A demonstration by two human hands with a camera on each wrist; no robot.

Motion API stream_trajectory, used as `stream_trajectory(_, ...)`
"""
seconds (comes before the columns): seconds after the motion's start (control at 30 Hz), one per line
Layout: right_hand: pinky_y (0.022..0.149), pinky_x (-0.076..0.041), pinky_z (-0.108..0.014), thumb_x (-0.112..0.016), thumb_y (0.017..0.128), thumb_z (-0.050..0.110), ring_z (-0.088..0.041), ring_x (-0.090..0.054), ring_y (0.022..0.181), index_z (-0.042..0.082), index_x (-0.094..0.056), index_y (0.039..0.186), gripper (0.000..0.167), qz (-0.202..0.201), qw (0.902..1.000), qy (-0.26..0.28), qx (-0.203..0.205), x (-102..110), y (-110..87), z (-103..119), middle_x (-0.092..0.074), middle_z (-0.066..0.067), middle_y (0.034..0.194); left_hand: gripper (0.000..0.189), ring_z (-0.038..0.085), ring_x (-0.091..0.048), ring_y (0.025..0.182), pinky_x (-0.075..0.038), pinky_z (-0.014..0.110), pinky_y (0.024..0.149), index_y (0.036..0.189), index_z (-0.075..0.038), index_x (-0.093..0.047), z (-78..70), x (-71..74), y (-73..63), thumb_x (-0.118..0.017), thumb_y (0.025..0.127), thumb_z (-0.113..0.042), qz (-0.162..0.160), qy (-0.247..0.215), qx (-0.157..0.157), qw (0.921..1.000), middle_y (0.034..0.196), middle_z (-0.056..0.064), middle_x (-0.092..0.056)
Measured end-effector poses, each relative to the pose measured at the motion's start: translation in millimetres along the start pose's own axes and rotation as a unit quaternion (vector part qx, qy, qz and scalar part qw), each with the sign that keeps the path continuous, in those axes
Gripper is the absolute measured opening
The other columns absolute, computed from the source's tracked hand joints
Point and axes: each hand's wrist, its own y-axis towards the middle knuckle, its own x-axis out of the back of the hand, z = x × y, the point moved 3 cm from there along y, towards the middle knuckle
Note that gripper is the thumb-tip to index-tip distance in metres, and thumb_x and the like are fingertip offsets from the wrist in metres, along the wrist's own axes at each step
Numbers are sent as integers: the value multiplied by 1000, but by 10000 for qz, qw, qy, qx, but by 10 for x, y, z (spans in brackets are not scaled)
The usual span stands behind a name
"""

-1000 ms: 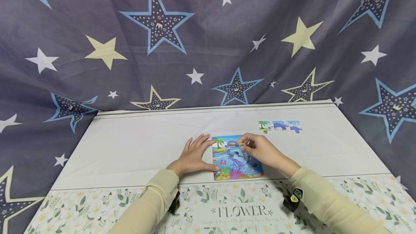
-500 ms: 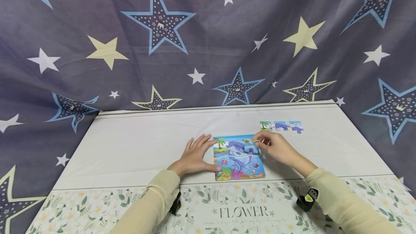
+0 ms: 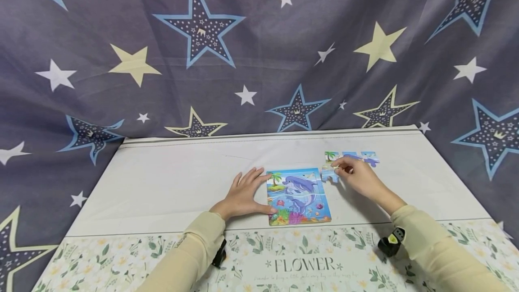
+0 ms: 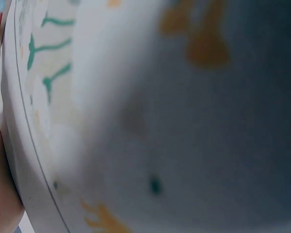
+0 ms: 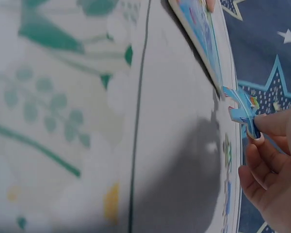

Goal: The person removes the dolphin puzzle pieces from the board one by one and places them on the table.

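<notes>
A square puzzle board point(image 3: 300, 221) with a dolphin, palm tree and sea picture lies on the table. My left hand point(image 3: 244, 195) rests at its left edge, thumb and fingers spread, fingertips over the border. To the right of the board, my right hand point(image 3: 362, 179) pinches a light-blue jigsaw piece point(image 3: 329, 175) between thumb and finger. The right wrist view shows that blue piece point(image 5: 242, 114) tilted, raised above the tabletop. Behind the right hand lie a palm-tree piece point(image 3: 330, 155) and two dolphin pieces, partly covered by the fingers.
A white tablecloth point(image 3: 174, 184) with a flowered front band and the word FLOWER covers the table. A grey curtain point(image 3: 259, 57) with stars hangs behind its far edge. The left wrist view shows mostly blurred cloth.
My right hand has carried the jigsaw piece from over the board's upper part rightward, off the board, to near the row of loose pieces. The left hand stays at the board's edge.
</notes>
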Motion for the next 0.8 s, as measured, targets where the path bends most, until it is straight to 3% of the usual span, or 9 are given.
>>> stream_trajectory(0.33,60,-50,-30,-63,96,3,-18,-62,73,0,-69,112,17,160,9995,-251,-47,51,42,-238,-70,-8,88,102,26,-8,151,4,54,119,154,-20,-37,-26,24,-17,-78,71,-64,-22,2,-98,9999,164,6,-19)
stream_trajectory(0.57,67,-51,-31,-63,95,1,-18,-62,79,-1,-70,109,16,271,9989,-371,-17,56,77,-314,-70,-9,93,101,25,-6,151,5,53,119,155,-21,-36,-42,36,-22,-78,72,-63,58,36,-6,10000,164,5,-17)
stream_trajectory(0.8,66,-51,-29,-60,96,1,-19,-61,81,-2,-69,111,18,368,9989,-277,-81,84,75,-351,-70,-11,98,101,23,-6,151,6,52,119,154,-23,-36,-22,15,-10,-78,71,-63,-27,-15,-30,10000,164,3,-17)
